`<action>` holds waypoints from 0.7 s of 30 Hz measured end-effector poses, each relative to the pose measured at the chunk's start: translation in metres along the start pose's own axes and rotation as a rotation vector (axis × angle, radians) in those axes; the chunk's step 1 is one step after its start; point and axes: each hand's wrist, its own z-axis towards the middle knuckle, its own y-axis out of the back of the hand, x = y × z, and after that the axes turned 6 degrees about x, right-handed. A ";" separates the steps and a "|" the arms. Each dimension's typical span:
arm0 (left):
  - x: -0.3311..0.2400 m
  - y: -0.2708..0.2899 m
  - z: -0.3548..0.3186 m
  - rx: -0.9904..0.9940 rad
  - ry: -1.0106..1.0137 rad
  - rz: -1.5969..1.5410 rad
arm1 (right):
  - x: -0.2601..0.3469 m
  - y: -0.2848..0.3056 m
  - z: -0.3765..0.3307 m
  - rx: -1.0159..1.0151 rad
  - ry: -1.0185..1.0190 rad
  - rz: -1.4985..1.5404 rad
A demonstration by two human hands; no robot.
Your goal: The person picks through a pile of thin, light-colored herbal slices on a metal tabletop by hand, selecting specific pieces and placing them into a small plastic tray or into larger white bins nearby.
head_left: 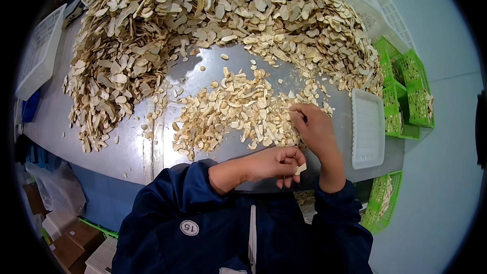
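Tbl (119, 152) shiny metal; tray (368, 132) smooth plast.; slices (233, 104) matt

Left fingers (291, 152) holding a pale slice (301, 169), right fingers (303, 107) at scattered pieces (228, 105), white tray (368, 129) alongside, larger heap (122, 66) beyond

This looks like a food-sorting workroom: a metal counter (119, 155) bears a big heap of pale slices (122, 58), with perforated green baskets (414, 66) and a white crate (43, 53) beside it, cardboard boxes (83, 236) lower down.
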 end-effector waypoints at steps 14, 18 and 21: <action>0.008 0.007 0.002 0.125 0.131 -0.036 | 0.007 -0.003 -0.019 0.054 -0.045 0.120; 0.007 0.003 0.002 -0.018 0.124 -0.089 | -0.002 0.011 -0.025 -0.036 -0.103 0.164; 0.003 0.001 0.001 -0.073 0.104 -0.128 | -0.011 0.013 -0.028 -0.055 -0.088 0.296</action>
